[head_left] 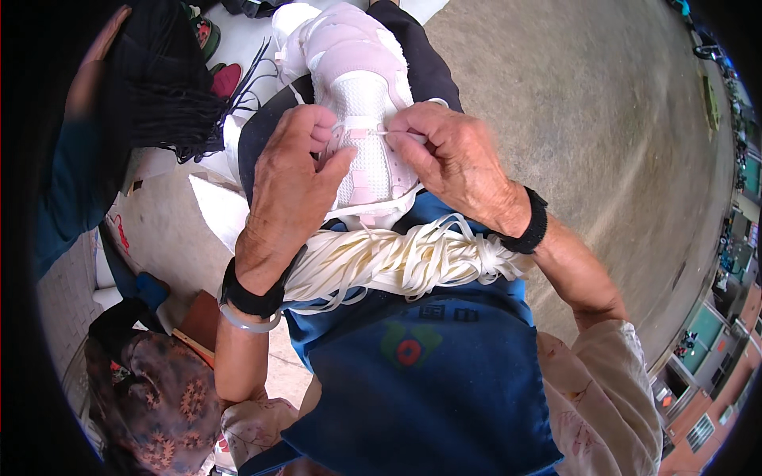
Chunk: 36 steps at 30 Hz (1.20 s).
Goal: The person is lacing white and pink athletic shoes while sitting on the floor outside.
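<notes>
So, the right hand [460,159] pinches a lace [381,133]; the left hand [295,170] half-curls, its grip unclear.

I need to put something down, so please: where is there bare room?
Concrete floor between the right forearm and the distant buildings looks bare. Crowded: the lap, with the pink shoe and white lace bundle, and the left side, with black strands.

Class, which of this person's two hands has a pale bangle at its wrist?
The left hand: a pale bangle sits beside its black wristband; the right hand shows only a black band.
</notes>
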Motion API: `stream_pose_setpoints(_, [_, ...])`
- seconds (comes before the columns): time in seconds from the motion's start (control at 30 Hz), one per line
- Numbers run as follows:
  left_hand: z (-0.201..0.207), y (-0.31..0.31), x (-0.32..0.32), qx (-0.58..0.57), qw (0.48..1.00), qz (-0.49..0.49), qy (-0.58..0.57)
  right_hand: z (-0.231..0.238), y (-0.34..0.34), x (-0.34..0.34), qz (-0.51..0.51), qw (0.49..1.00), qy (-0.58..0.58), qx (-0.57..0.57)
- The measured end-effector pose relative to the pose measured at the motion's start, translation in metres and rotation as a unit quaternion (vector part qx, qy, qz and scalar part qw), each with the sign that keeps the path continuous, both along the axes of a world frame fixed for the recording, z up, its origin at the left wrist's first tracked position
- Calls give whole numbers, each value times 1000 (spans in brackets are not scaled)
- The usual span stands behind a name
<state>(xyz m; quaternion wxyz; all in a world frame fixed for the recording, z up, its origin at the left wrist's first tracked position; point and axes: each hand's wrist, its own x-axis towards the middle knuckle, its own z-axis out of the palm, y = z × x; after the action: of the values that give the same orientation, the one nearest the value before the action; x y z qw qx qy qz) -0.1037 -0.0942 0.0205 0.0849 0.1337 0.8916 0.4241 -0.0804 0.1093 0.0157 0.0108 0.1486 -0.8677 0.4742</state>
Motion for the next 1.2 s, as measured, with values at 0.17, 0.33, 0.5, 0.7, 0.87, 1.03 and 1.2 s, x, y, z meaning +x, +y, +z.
stream_pose_setpoints(0.17, [-1,-1,0,6,998,6,-64,-6,-5,4,-6,1000,23,1])
stream_pose_setpoints(0.33, [0,-1,0,11,1000,-3,-27,3,-10,2,-3,998,43,49])
stream_pose_setpoints(0.5, [3,1,-6,4,995,-41,87,10,-11,-5,15,997,19,79])
stream_pose_setpoints(0.7, [6,4,-12,-58,975,-106,185,-8,-8,-6,3,989,133,58])
stream_pose_setpoints(0.87, [8,7,-3,-112,964,-128,205,-11,-8,0,-6,990,106,90])
stream_pose_setpoints(1.03, [1,4,-2,-125,960,-126,217,-15,-7,-5,31,987,95,129])
stream_pose_setpoints(1.2, [4,9,-7,-75,972,-119,186,-19,-3,-4,-20,993,113,7])
